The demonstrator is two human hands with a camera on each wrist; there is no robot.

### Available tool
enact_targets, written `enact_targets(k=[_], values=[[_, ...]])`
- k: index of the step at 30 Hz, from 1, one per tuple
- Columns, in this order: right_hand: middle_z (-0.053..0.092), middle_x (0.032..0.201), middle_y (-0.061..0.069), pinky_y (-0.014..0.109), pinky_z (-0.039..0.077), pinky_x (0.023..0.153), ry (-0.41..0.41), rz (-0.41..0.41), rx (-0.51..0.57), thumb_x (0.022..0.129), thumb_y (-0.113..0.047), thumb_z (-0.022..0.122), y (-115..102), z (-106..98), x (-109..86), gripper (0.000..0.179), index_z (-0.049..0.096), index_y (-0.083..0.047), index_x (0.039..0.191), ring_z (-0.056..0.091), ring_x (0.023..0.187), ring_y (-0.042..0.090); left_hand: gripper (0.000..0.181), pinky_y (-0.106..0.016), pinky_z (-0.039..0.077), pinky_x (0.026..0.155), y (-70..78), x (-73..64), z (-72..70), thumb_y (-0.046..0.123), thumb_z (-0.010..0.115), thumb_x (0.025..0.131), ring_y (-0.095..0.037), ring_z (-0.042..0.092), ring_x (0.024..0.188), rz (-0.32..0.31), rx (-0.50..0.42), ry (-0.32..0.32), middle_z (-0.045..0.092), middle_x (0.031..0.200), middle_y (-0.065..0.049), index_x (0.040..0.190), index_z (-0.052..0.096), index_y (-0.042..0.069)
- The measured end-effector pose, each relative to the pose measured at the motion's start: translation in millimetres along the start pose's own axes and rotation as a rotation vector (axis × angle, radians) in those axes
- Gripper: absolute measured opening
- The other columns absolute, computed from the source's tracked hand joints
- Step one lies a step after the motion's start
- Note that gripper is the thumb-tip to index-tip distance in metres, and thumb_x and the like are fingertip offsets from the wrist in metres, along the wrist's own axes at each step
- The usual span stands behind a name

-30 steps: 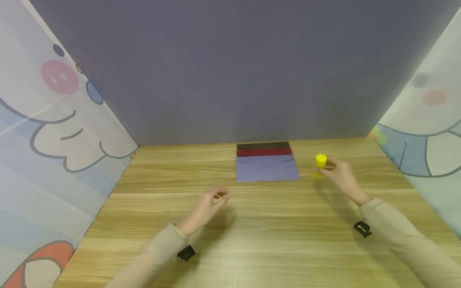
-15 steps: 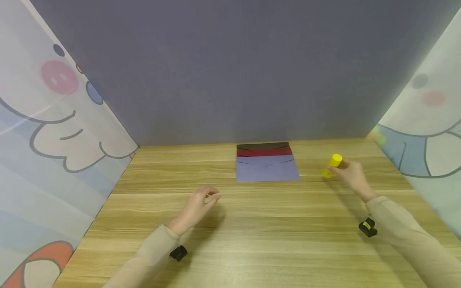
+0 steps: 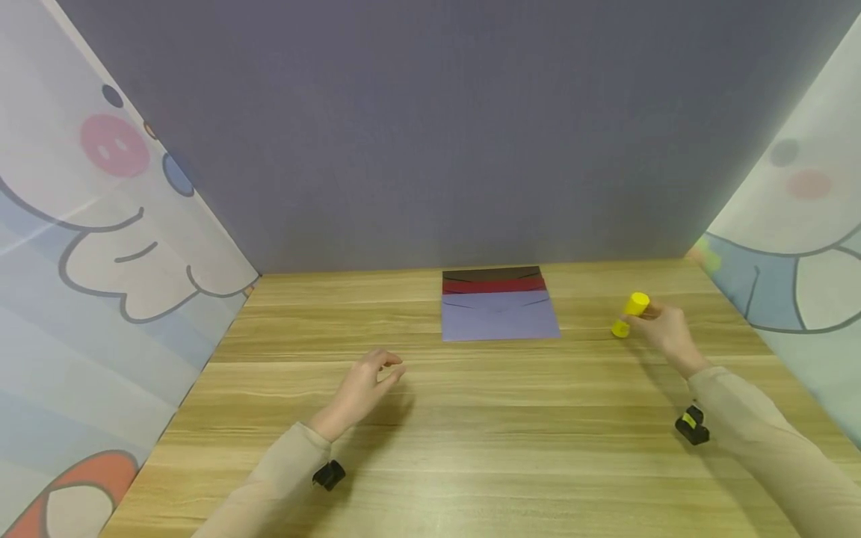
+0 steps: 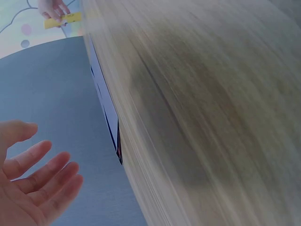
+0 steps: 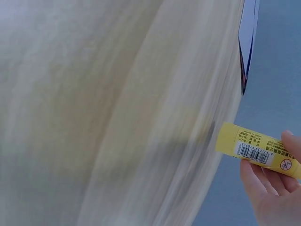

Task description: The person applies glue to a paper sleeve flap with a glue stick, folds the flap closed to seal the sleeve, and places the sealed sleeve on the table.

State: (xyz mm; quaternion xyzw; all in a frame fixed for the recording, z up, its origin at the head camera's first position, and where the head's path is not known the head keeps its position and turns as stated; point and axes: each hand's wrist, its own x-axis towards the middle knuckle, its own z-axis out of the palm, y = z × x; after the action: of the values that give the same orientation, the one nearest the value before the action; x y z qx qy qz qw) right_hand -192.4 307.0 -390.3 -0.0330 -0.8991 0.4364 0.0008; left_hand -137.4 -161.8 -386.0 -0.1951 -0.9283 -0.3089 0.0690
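Between the thumb and fingers of my right hand [image 3: 671, 340] is a yellow glue stick [image 3: 632, 314], held tilted over the right part of the table. Its printed label and barcode face the right wrist view, where the hand [image 5: 273, 200] grips the stick [image 5: 233, 139] near its other end. My left hand [image 3: 356, 388] hovers over the table on the left, holding nothing, its fingers loosely bent. Ahead of it lies a lilac envelope [image 3: 500, 317], overlapping a red envelope [image 3: 494, 285] and a dark envelope [image 3: 491, 273] behind it.
A grey panel [image 3: 444, 134] rises along the back edge of the wooden table [image 3: 471, 448]. Cartoon-printed sheets border the left side [image 3: 81, 299] and the right side [image 3: 807, 224]. A black wrist camera hangs at each sleeve.
My right hand has moved to the right with the glue stick, tilting it from upright. My left hand has drawn back to the left. The envelopes stay in place.
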Motion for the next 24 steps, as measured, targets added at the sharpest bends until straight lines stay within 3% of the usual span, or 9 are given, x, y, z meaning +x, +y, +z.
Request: enact_targets(k=[21, 24], values=[[0.041, 0.118, 0.037, 0.055, 0.037, 0.088, 0.008, 0.003, -0.009, 0.089, -0.032, 0.050, 11.4, 4.4, 1.7, 0.062, 0.036, 0.019, 0.122, 0.041, 0.108, 0.050, 0.017, -0.037, 0.049, 0.077, -3.9, -0.8, 0.0, 0.014, 0.061, 0.083, -0.024, 0.056, 0.090, 0.009, 0.045, -0.031, 0.060, 0.095, -0.007, 0.095, 0.062, 0.001], [0.042, 0.117, 0.037, 0.048, 0.043, 0.086, 0.011, -0.006, -0.019, 0.089, -0.031, 0.050, 10.6, 4.9, 1.1, 0.061, 0.036, 0.019, 0.122, 0.043, 0.107, 0.049, 0.017, -0.036, 0.049, 0.078, -3.6, 0.0, -0.1, 0.014, 0.061, 0.083, -0.024, 0.056, 0.091, 0.002, 0.052, -0.031, 0.060, 0.095, -0.008, 0.095, 0.062, 0.002]])
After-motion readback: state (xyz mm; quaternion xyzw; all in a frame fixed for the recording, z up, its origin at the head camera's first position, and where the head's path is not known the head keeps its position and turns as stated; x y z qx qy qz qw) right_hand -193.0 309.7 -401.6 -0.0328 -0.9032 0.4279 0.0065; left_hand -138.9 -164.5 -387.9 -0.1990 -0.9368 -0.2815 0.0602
